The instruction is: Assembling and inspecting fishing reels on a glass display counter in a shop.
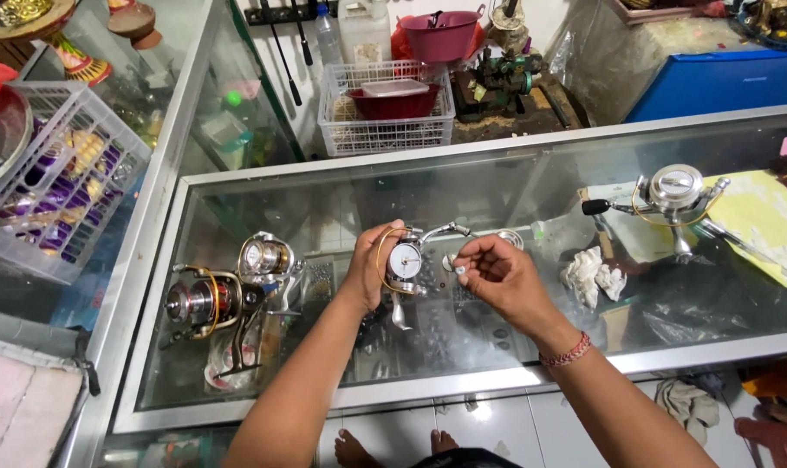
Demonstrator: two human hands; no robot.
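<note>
Over a glass counter top (pixel 497 347), my left hand (pixel 372 269) grips a silver fishing reel (pixel 405 263) with a round white side plate and a thin yellow line looped round it. A curved metal arm sticks out of the reel to the upper right. My right hand (pixel 497 277) is just right of the reel, thumb and forefinger pinched on a very small silver part (pixel 460 270). A red braided band is on the right wrist.
Another spinning reel (pixel 211 303) and a silver reel (pixel 268 257) lie on the glass at left. A third reel (pixel 671 195) sits at right by a yellow paper (pixel 762 217) and a crumpled white cloth (pixel 591 276). White baskets (pixel 385 108) stand behind and at left.
</note>
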